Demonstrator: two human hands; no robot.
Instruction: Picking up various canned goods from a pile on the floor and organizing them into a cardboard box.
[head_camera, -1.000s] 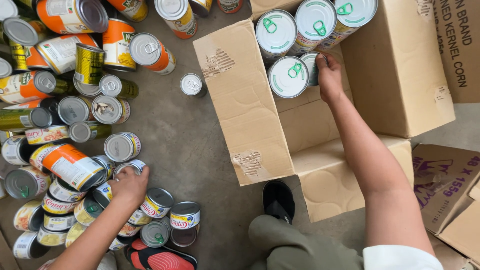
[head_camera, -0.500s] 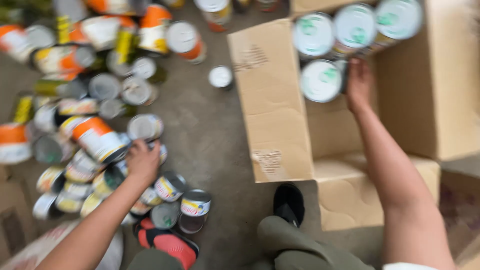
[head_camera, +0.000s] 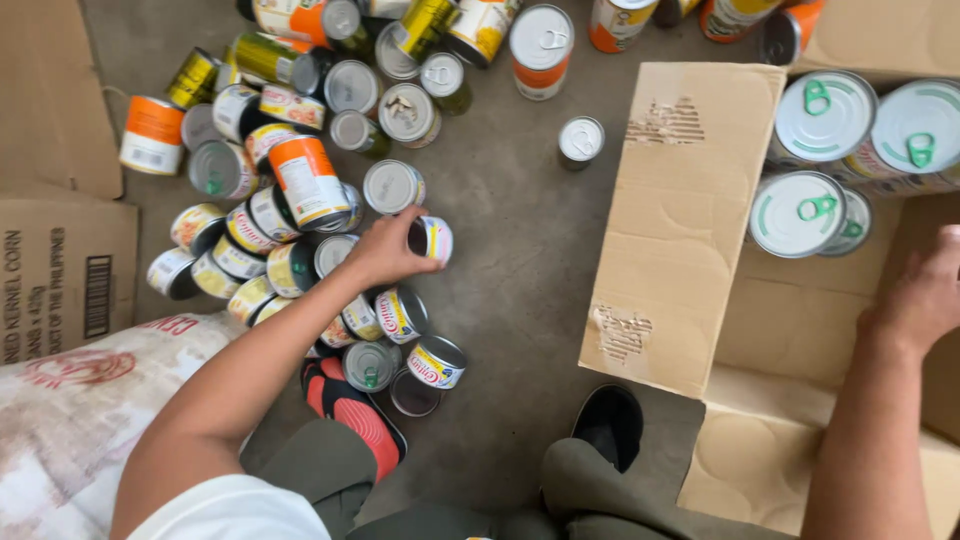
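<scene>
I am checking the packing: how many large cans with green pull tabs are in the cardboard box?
3 show: one large can in front, one behind it, one at the right edge. More may lie hidden beneath. The cardboard box lies open.

- The scene is lit evenly by soft, diffuse daylight; no single source can be made out.
- Only faint, short shadows are cast beneath the cans on the concrete floor.
- Mild glare is seen on the large white lids at two o'clock (their green ring pulls stay legible).
- Focus is held sharply throughout; slight wide-angle stretching is noticed toward the corners.
</scene>
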